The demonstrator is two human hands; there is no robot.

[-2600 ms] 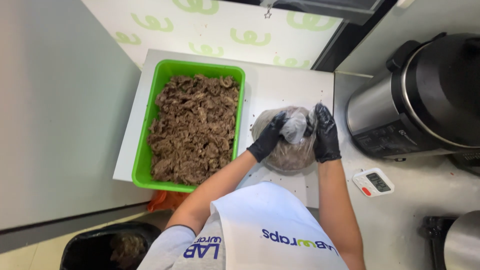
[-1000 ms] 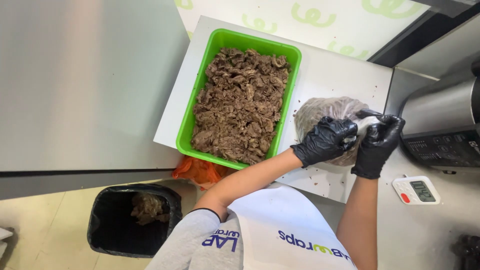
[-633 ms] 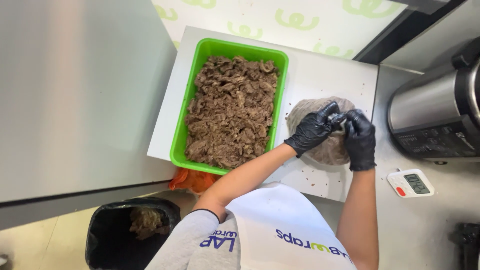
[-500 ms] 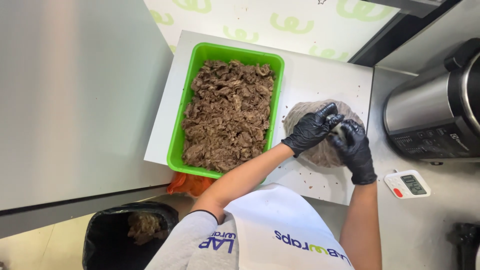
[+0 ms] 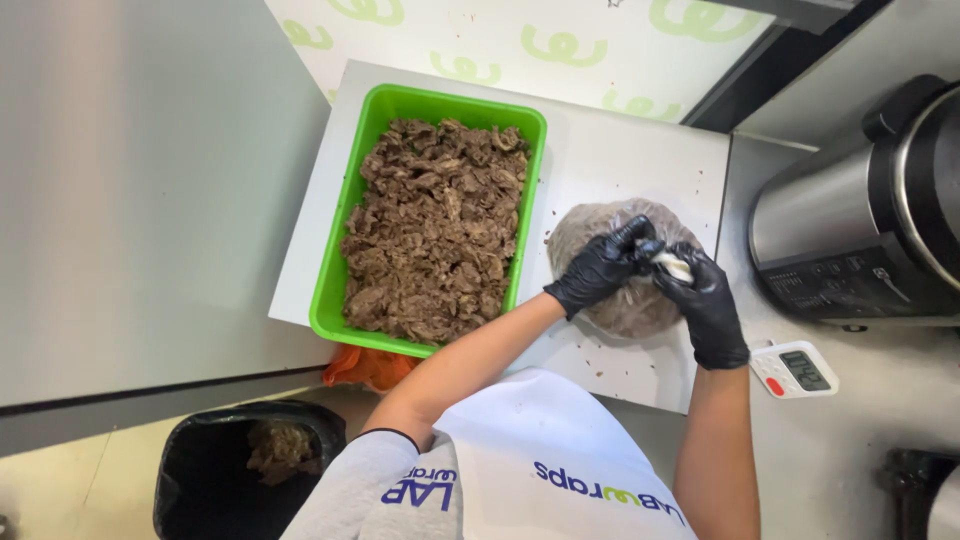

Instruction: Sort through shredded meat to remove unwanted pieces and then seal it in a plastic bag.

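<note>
Both my hands wear black gloves. My left hand (image 5: 598, 275) and my right hand (image 5: 706, 300) pinch the twisted neck of a clear plastic bag (image 5: 618, 310) filled with brown shredded meat. The bag rests on a white cutting board (image 5: 620, 160). To its left on the same board stands a green plastic tub (image 5: 334, 252) heaped with the same shredded meat (image 5: 430, 230).
A large steel and black cooker (image 5: 860, 220) stands at the right on the steel counter. A small white digital timer (image 5: 795, 368) lies near my right forearm. A black-lined bin (image 5: 240, 480) sits on the floor at lower left. An orange bag (image 5: 360, 366) hangs under the board.
My hands have kept working the bag's neck, which was loose and puffed earlier and is now twisted tight. The view has shifted slightly.
</note>
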